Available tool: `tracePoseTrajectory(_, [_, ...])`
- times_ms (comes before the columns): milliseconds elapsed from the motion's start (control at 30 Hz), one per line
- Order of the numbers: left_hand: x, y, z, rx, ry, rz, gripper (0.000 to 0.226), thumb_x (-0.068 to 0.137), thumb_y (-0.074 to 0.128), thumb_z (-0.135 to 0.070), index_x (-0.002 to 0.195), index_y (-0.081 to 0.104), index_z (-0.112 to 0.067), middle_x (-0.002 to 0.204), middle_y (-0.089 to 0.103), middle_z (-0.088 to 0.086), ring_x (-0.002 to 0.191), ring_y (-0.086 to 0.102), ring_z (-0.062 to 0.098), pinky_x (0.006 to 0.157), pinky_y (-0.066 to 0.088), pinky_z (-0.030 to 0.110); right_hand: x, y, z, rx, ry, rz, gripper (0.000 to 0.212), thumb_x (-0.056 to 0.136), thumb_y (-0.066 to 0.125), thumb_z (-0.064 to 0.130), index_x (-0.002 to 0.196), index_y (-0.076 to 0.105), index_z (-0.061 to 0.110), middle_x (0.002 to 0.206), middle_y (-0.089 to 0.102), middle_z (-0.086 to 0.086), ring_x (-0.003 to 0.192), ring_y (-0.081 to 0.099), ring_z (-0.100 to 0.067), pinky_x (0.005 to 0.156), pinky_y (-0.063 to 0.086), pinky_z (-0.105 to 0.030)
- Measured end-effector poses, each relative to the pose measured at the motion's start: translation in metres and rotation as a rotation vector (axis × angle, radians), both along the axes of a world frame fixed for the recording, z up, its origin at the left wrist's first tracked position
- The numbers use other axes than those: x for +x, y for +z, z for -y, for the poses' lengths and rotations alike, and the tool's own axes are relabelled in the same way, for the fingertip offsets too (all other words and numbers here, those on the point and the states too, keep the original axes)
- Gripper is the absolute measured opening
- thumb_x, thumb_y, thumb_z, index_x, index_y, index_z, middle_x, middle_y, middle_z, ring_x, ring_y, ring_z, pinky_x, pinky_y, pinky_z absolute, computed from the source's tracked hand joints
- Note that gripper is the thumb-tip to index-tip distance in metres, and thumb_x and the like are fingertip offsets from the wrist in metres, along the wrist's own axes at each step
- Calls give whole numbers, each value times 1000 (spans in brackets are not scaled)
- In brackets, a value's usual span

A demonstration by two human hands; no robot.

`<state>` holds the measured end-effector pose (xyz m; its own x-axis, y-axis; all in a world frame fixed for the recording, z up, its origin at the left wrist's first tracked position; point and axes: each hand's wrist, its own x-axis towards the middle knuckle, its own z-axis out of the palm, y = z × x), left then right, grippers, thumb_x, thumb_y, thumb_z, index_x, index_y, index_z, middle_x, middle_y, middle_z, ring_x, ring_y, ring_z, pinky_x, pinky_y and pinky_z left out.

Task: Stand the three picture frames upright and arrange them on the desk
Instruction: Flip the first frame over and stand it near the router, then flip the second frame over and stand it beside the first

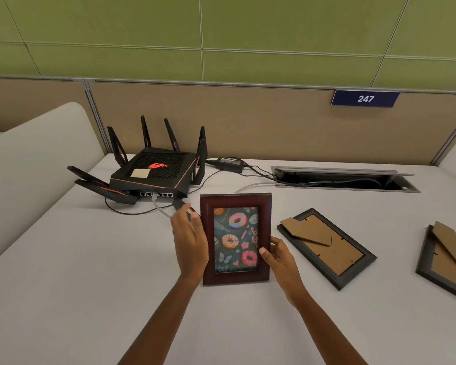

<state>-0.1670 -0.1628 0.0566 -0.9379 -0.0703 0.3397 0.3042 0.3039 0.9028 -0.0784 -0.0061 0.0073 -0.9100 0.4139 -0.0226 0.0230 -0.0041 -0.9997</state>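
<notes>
Upright frame (235, 238) between both hands, seemingly touching.

Rightmost frame (448, 262) cut by right edge. Upright frame (235, 239) hides its own stand and the right hand's (279, 255) fingers behind it. Forearms cut at bottom edge.

A dark red picture frame (236, 239) with a doughnut print stands upright on the white desk (77, 272), just in front of the black router (153, 171). The right hand (278, 255) has its grip on the frame's right edge, thumb on the front; the left hand (190, 239) is spread flat beside the left edge. Right of this frame, a black frame (327, 247) lies face down, cardboard back up. A third frame (445, 262) lies face down farther right, cut by the picture's edge.
</notes>
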Motion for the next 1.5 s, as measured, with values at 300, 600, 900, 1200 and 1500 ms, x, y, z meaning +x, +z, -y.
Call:
tracePoseTrajectory(300, [34, 23, -26, -414, -118, -619, 46, 89, 38, -24, 132, 32, -10, 141, 35, 17, 135, 24, 24, 111, 31, 41, 23, 2, -38, 374, -208, 27, 26, 93, 46, 20, 117, 52, 12, 110, 57, -1, 101, 54, -14, 82, 41, -23])
tracePoseTrajectory(600, [87, -4, -91, -587, -462, -504, 53, 90, 42, -23, 139, 30, -7, 146, 36, 16, 140, 22, 24, 111, 23, 41, 61, 7, -95, 631, -266, 110, 27, 93, 46, 15, 116, 55, 3, 118, 59, -18, 104, 54, -22, 87, 41, -27])
tracePoseTrajectory(900, [122, -49, -165, -656, -576, 203, 76, 90, 22, -55, 144, -6, -9, 157, -7, 12, 145, -2, 21, 118, 9, 30, 85, 10, -162, 771, -177, 387, 44, 95, 40, 25, 134, 36, 2, 141, 41, -19, 129, 39, -31, 108, 36, -42])
tracePoseTrajectory(1200, [142, -53, -202, -609, -536, 448, 74, 95, 37, -40, 144, -5, -4, 156, 3, 16, 144, 5, 30, 118, 12, 40, 85, 9, -197, 752, -20, 585, 57, 96, 39, 30, 140, 19, 1, 146, 33, -21, 135, 30, -33, 111, 28, -43])
tracePoseTrajectory(1500, [152, -42, -227, -305, -300, 551, 72, 91, 52, -23, 144, 8, -5, 154, 17, 14, 142, 17, 29, 116, 22, 39, 84, 12, -206, 667, -52, 479, 37, 94, 45, 22, 120, 47, -4, 120, 57, -24, 110, 52, -35, 93, 43, -38])
